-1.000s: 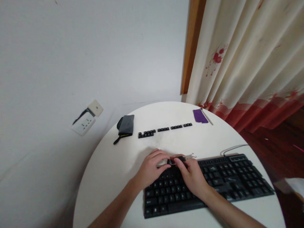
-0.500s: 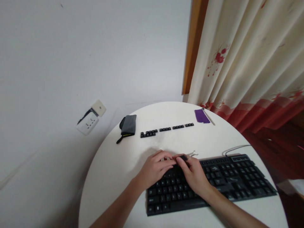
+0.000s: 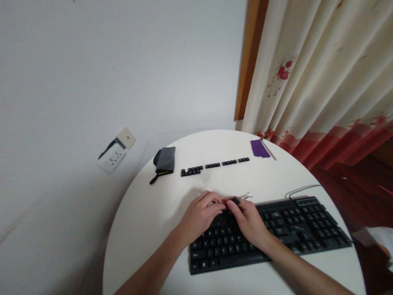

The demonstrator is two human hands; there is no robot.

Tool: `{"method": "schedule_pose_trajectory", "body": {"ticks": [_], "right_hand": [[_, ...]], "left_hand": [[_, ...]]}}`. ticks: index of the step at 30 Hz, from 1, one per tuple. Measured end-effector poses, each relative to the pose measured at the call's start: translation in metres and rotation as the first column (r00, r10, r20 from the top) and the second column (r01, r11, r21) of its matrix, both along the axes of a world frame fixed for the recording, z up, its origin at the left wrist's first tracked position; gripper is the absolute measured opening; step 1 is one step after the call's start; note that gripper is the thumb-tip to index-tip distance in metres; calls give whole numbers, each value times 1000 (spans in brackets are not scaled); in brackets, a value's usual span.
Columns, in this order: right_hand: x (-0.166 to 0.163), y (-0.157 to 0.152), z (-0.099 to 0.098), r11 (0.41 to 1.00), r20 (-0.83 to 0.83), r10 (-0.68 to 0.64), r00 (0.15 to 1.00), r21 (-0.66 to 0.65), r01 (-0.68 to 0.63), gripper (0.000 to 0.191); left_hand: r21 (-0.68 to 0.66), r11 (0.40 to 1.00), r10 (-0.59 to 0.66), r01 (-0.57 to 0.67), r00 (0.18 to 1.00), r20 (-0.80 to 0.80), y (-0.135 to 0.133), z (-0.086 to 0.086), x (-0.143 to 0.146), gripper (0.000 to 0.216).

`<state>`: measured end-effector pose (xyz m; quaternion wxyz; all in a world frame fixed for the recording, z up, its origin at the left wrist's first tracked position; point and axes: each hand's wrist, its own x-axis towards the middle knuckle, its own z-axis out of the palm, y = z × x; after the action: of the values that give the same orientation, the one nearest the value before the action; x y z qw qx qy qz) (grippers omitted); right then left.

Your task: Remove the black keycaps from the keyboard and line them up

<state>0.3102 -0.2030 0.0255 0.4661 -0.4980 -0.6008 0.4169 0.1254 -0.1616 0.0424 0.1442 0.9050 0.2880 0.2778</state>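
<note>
My right hand (image 3: 247, 219) is closed over the upper left of a black keyboard (image 3: 276, 233). Between its thumb and fingers sits the dark handle of a keycap puller (image 3: 236, 200); two thin bent wires stick out past the knuckles. My left hand (image 3: 201, 211) rests over the keyboard's top-left corner. Its fingertips are pressed together beside the right thumb, and whatever they touch there is hidden. Both hands cover the top-left keys. Farther back, several loose black keycaps (image 3: 193, 171) lie in a broken row.
A grey pouch (image 3: 166, 159) lies at the table's left rear edge. At the right rear are a purple cloth (image 3: 259, 148) and a thin stick (image 3: 269, 150). The keyboard's cable (image 3: 302, 189) curves on the white round table (image 3: 138, 229). Wall and curtain (image 3: 307, 82) stand behind.
The view has shifted slightly, so everything sits a little higher. My fingers stay together at the keyboard's upper left, with the puller still in my right hand.
</note>
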Motion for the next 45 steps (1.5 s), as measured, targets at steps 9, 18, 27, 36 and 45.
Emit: {"method": "schedule_pose_trajectory", "body": {"ticks": [9, 18, 27, 36, 45], "right_hand": [[3, 0, 1, 999, 8, -24, 1000, 37, 24, 35], [2, 1, 2, 997, 37, -72, 997, -9, 73, 42], [6, 1, 6, 986, -13, -134, 991, 94, 134, 27], [10, 0, 4, 988, 37, -91, 995, 126, 86, 15], [10, -4, 14, 961, 148, 126, 981, 227, -157, 12]], "left_hand": [[3, 1000, -24, 24, 999, 29, 0, 2, -1, 19], [-59, 991, -116, 120, 991, 63, -1, 4, 0, 11], [-44, 999, 1, 11, 964, 267, 6, -4, -4, 11], [-23, 998, 61, -56, 934, 352, 9, -6, -3, 19], [18, 995, -98, 100, 911, 401, 10, -8, -4, 25]]}}
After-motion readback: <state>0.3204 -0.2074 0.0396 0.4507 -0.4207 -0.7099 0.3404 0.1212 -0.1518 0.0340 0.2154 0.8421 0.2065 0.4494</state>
